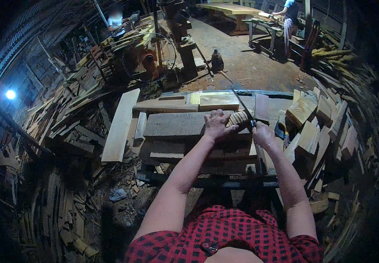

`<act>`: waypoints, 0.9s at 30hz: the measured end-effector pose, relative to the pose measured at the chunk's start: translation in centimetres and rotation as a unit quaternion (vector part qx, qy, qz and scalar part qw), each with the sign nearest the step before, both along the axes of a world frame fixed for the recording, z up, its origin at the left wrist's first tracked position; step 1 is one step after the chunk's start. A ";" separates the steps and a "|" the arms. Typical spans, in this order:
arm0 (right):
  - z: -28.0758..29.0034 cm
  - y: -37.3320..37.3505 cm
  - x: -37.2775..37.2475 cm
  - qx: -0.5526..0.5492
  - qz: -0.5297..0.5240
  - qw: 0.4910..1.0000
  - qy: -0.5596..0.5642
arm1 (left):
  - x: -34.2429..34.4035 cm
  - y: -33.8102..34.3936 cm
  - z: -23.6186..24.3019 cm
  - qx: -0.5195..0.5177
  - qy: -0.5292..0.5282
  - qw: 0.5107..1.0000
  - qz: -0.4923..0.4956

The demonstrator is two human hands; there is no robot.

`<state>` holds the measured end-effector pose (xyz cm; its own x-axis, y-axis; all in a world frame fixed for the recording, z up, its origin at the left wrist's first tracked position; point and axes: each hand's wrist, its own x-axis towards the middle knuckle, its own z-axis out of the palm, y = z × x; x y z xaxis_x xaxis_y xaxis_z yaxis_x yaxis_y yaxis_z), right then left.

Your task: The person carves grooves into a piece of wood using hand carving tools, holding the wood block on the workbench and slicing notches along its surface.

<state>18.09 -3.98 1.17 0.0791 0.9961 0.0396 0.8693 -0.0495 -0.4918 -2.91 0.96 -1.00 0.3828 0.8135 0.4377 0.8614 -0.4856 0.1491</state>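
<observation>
While the left hand [217, 125] rests fingers spread against the striped wooden block [240, 117] at the dark plank's [176, 124] right end, the right, fingers wrapped round a long thin tool [243, 104], seems to be shaping it, the next stroke calling for steady bracing.

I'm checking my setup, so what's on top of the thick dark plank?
A striped wooden block sits near the right end of the dark plank, your left hand against it. They cover the wood beneath, so that part can't be seen.
</observation>
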 end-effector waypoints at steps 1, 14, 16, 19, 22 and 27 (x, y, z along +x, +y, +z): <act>0.2 -0.3 0.0 -0.002 0.007 1.000 0.002 | 0.3 -0.3 1.0 -0.023 0.018 0.999 0.014; -0.3 -2.4 1.0 -0.005 0.005 1.000 -0.012 | 1.9 -0.4 0.5 0.058 -0.064 0.996 0.007; 0.8 -5.6 1.7 0.003 0.031 1.000 0.000 | 1.6 -0.1 0.1 0.056 -0.071 0.996 0.003; -2.0 -11.5 4.9 -0.016 -0.002 0.999 -0.033 | 2.3 -0.1 0.8 0.013 -0.064 0.998 -0.019; -1.4 -14.9 4.5 -0.067 -0.015 0.997 -0.020 | 1.8 -0.1 0.5 0.053 -0.063 0.996 -0.024; -2.2 -15.0 4.7 -0.063 -0.016 0.998 -0.011 | 2.0 -0.2 0.5 0.055 -0.078 0.995 -0.031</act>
<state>22.79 -19.00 -1.07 0.1113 0.9902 -0.0848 0.8764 -0.1380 -0.4614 -0.93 0.77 -0.46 0.3505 0.7350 0.5805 0.8000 -0.5572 0.2224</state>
